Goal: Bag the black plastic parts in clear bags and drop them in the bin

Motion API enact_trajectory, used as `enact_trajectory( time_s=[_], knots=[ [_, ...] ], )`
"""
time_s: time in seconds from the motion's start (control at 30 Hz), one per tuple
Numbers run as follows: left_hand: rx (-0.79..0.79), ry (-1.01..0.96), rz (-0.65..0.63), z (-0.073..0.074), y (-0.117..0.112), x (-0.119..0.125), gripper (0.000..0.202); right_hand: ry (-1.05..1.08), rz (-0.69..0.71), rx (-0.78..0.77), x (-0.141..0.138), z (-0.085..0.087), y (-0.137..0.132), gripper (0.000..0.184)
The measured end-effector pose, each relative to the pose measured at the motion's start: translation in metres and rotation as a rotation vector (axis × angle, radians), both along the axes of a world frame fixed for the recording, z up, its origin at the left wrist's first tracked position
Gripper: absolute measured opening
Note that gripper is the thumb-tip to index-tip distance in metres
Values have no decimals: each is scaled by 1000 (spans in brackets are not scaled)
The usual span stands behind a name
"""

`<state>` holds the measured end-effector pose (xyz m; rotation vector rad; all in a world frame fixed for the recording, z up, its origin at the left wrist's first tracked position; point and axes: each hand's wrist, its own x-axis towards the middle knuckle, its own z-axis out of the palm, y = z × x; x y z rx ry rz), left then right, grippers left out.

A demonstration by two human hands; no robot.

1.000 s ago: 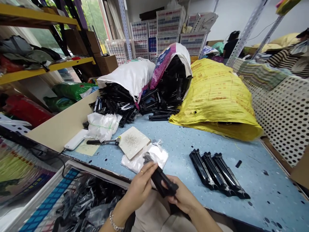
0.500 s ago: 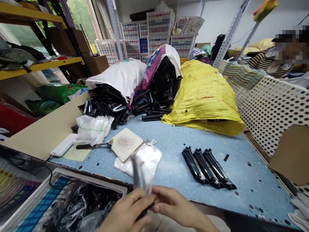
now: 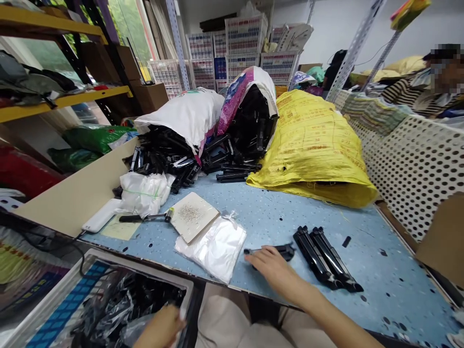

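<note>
My right hand [image 3: 271, 267] reaches over the blue table [image 3: 275, 217]. Its fingers close on a black plastic part [image 3: 279, 250] that lies crosswise, just left of two more black parts [image 3: 326, 261] set side by side. My left hand [image 3: 162, 329] is low at the bottom edge, by the rim of a white crate [image 3: 108, 255] full of bagged black parts. Its fingers are curled, with something pale at their tips that I cannot make out. A stack of clear plastic bags [image 3: 213, 246] lies between my two hands.
A white tile with small screws [image 3: 192, 215], a screwdriver [image 3: 143, 218] and a white bundle [image 3: 143, 191] sit on the left. Sacks spilling black parts [image 3: 203, 154] and a yellow sack [image 3: 315, 145] fill the back. A perforated white panel [image 3: 413, 169] borders the right; a person sits beyond.
The black part both hands held is no longer between them. My left hand dropped to the crate. My right hand reached out to the row, where one part now lies crosswise.
</note>
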<state>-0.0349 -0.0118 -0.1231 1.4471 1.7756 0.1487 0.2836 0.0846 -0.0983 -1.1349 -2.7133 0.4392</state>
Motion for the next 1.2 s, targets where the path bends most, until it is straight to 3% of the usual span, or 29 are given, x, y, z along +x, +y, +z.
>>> enact_trajectory(
  time_s=[0.07, 0.13, 0.2, 0.3, 0.37, 0.43, 0.5, 0.7, 0.83, 0.97, 1.1, 1.2],
  knots=[
    [156, -63, -78, 9, 28, 28, 31, 63, -8, -36, 6, 1, -10, 45],
    [440, -57, -123, 18, 54, 60, 24, 103, -119, -72, 17, 0, -13, 39],
    [615, 30, -153, 21, 77, 88, 15, 129, -280, -45, 30, -5, -15, 29],
    [570, 14, -108, 17, 103, 103, 13, 112, -539, 86, 47, -18, -19, 21],
    [485, -69, -39, 13, 116, 98, 17, 69, -646, 46, 55, -26, -23, 24],
    [436, -132, 9, 11, 124, 86, 18, 86, -687, -112, 60, -30, -23, 22],
    [406, -190, 28, 11, 128, 76, 22, 235, -694, -301, 58, -26, -21, 24],
    [361, -376, 118, 8, 127, 67, 19, 1108, -687, -1078, 13, -8, -19, 27],
    [385, -461, 220, 2, 125, 68, 12, 1452, -697, -1555, -13, -13, -32, 24],
    [385, -544, 277, -4, 122, 69, 18, 1644, -743, -1731, -19, -16, -39, 20],
    [342, -610, 262, -8, 122, 70, 21, 1730, -633, -1829, -19, -14, -40, 32],
    [348, -607, 272, -9, 123, 72, 24, 1738, -586, -1875, -19, -16, -39, 28]
  ],
)
